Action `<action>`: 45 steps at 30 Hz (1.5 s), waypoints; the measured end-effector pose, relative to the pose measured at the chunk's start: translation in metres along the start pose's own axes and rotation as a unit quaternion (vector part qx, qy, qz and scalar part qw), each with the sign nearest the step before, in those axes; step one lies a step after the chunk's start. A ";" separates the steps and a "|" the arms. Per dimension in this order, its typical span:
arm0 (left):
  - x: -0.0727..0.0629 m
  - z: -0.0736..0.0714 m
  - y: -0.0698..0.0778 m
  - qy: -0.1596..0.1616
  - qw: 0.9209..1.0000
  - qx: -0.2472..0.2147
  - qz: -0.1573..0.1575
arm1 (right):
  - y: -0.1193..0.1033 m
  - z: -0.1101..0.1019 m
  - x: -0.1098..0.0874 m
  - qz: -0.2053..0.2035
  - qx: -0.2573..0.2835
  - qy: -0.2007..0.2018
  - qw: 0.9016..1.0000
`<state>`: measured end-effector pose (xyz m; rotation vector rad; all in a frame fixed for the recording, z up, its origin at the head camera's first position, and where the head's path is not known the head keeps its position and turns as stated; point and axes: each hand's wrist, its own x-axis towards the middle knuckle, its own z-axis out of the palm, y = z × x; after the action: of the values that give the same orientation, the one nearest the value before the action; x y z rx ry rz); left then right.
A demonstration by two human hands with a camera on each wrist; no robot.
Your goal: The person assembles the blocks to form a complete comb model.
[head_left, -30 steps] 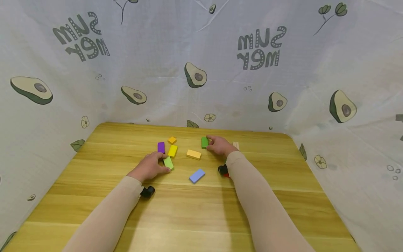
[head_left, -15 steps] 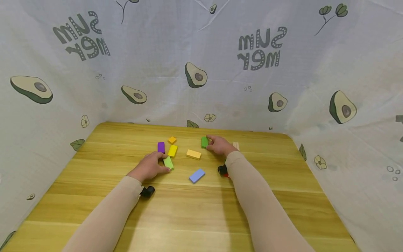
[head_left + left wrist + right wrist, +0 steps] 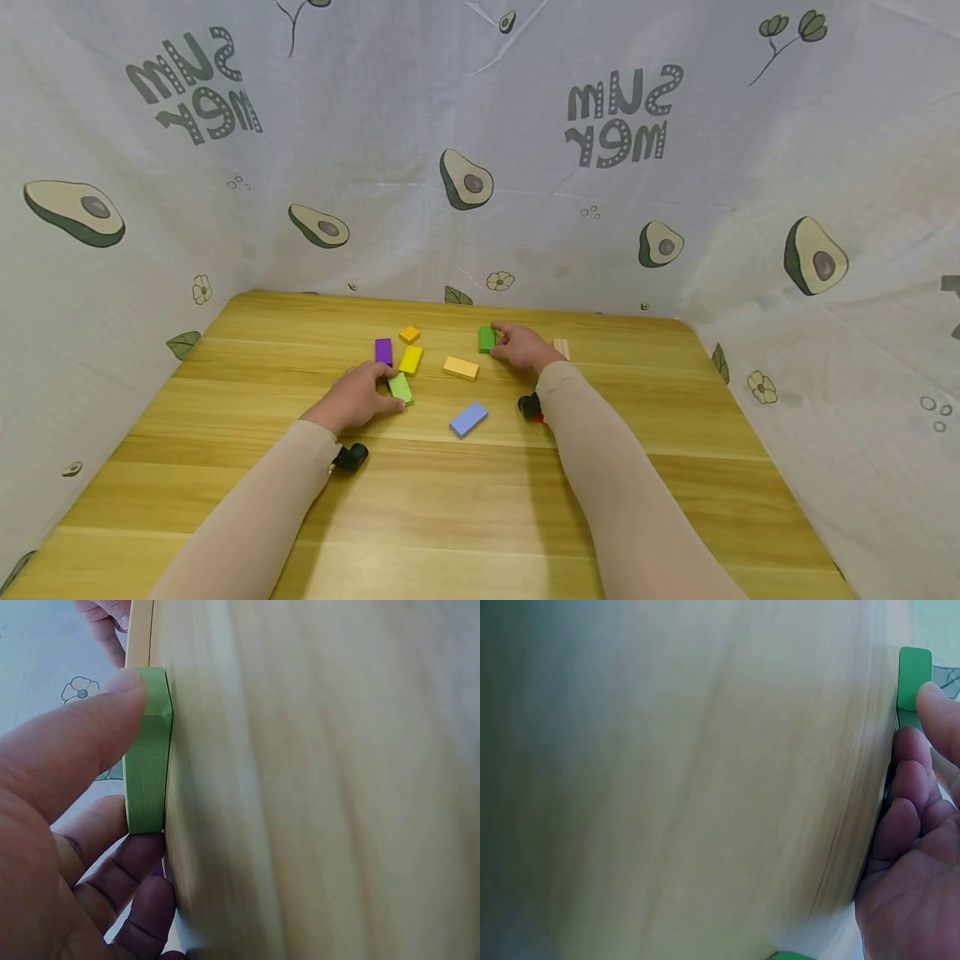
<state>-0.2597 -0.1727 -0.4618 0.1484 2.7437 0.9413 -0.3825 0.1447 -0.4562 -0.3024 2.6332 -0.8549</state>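
On the wooden desk [image 3: 465, 517], the left hand [image 3: 354, 398] touches a light green block [image 3: 401, 387]; the right hand [image 3: 525, 347] touches a dark green block [image 3: 487, 338]; purple [image 3: 384, 351], yellow [image 3: 411, 359], orange [image 3: 461, 367] and blue [image 3: 468, 418] blocks lie between them.

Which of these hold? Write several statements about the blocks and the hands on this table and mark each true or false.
1. The left hand pinches a light green block. True; the left wrist view shows thumb and fingers on its edges.
2. The right hand holds the blue block. False; it grips a dark green block, and the blue one lies untouched between the arms.
3. The purple block lies beside the yellow block. True.
4. The orange-yellow block is stacked on the blue block. False; it lies flat on the wooden table, apart from it.
5. Both hands are lifted high above the table. False; both are down at the tabletop.
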 end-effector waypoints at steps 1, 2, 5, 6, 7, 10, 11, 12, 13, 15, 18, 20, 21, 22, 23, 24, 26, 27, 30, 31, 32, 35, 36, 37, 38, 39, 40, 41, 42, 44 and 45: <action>0.000 0.000 0.000 0.000 1.000 0.000 0.001 | 0.001 0.000 0.000 -0.001 0.000 -0.001 1.000; 0.000 0.000 0.001 0.001 1.000 0.001 0.002 | 0.001 -0.001 -0.001 -0.001 0.002 -0.001 1.000; 0.001 0.000 0.001 0.000 1.000 0.000 0.005 | 0.003 -0.002 -0.002 0.000 0.008 -0.004 1.000; 0.001 0.000 0.002 0.000 1.000 0.000 0.006 | 0.003 -0.002 -0.002 0.002 0.009 -0.005 1.000; 0.001 0.000 0.002 -0.001 1.000 0.000 0.007 | 0.004 -0.002 -0.003 0.003 0.011 -0.006 1.000; 0.001 0.000 0.001 -0.003 1.000 -0.003 0.004 | 0.003 -0.003 -0.003 0.002 0.017 -0.011 1.000; 0.000 -0.001 0.001 -0.003 1.000 -0.003 0.004 | 0.003 -0.004 -0.003 0.000 0.022 -0.014 1.000; 0.000 -0.001 0.001 -0.003 1.000 -0.003 0.003 | 0.002 -0.005 -0.004 0.000 0.024 -0.017 1.000; 0.000 -0.001 0.001 -0.004 1.000 -0.003 0.002 | 0.001 -0.006 -0.005 0.000 0.022 -0.018 1.000; -0.001 -0.001 0.001 -0.005 1.000 -0.003 0.000 | 0.001 -0.009 -0.008 -0.003 0.015 -0.018 1.000; -0.001 -0.001 0.002 -0.006 1.000 -0.006 -0.002 | 0.005 -0.019 -0.012 -0.016 0.000 -0.002 1.000; -0.002 -0.002 0.002 -0.008 1.000 -0.007 -0.003 | 0.010 -0.026 -0.015 -0.029 -0.011 0.011 0.999; -0.002 -0.001 0.002 -0.008 1.000 -0.007 -0.004 | 0.014 -0.031 -0.016 -0.036 -0.023 0.019 0.999; -0.002 -0.002 0.001 -0.008 1.000 -0.005 -0.002 | 0.017 -0.035 -0.018 -0.040 -0.029 0.022 0.999; -0.002 -0.001 0.001 -0.009 1.000 -0.004 -0.002 | 0.022 -0.039 -0.020 -0.041 -0.033 0.023 0.998; -0.002 -0.001 0.001 -0.009 1.000 -0.004 -0.002 | 0.026 -0.043 -0.022 -0.041 -0.041 0.022 0.998; -0.002 -0.001 0.002 -0.009 1.000 -0.004 0.001 | 0.036 -0.050 -0.027 -0.037 -0.056 0.027 0.997; -0.002 -0.001 0.002 -0.010 1.000 -0.003 0.002 | 0.041 -0.053 -0.030 -0.034 -0.059 0.028 0.997; -0.003 -0.001 0.003 -0.011 1.000 -0.006 0.001 | 0.056 -0.060 -0.039 -0.031 -0.071 0.034 0.996; -0.003 -0.001 0.003 -0.011 1.000 -0.004 0.002 | 0.061 -0.061 -0.042 -0.030 -0.074 0.036 0.996; -0.003 -0.001 0.003 -0.011 1.000 -0.002 0.002 | 0.065 -0.062 -0.044 -0.030 -0.077 0.037 0.996; -0.004 -0.002 0.004 -0.010 1.000 0.001 0.001 | 0.076 -0.063 -0.052 -0.031 -0.089 0.036 0.995; -0.004 -0.002 0.004 -0.010 1.000 0.002 0.002 | 0.079 -0.063 -0.054 -0.028 -0.085 0.033 0.995; -0.004 -0.002 0.004 -0.010 1.000 0.004 0.004 | 0.082 -0.062 -0.056 -0.026 -0.084 0.031 0.996; -0.004 -0.002 0.004 -0.009 1.000 0.004 0.004 | 0.085 -0.062 -0.058 -0.024 -0.084 0.030 0.996; -0.004 -0.002 0.004 -0.009 1.000 0.004 0.004 | 0.088 -0.062 -0.060 -0.022 -0.085 0.028 0.996; -0.004 -0.002 0.004 -0.009 1.000 0.004 0.005 | 0.090 -0.061 -0.062 -0.019 -0.081 0.026 0.996; -0.004 -0.002 0.004 -0.009 1.000 0.005 0.006 | 0.091 -0.061 -0.063 -0.012 -0.079 0.024 0.997; -0.004 -0.002 0.004 -0.009 1.000 0.005 0.007 | 0.092 -0.060 -0.065 -0.008 -0.076 0.022 0.997; -0.003 -0.002 0.004 -0.009 1.000 0.006 0.008 | 0.093 -0.059 -0.066 -0.001 -0.078 0.018 0.997; -0.003 -0.001 0.004 -0.009 1.000 0.007 0.008 | 0.094 -0.059 -0.066 0.002 -0.081 0.016 0.997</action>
<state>-0.2568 -0.1709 -0.4577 0.1808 2.7380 0.9196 -0.3535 0.2702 -0.4504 -0.3286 2.7371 -0.6518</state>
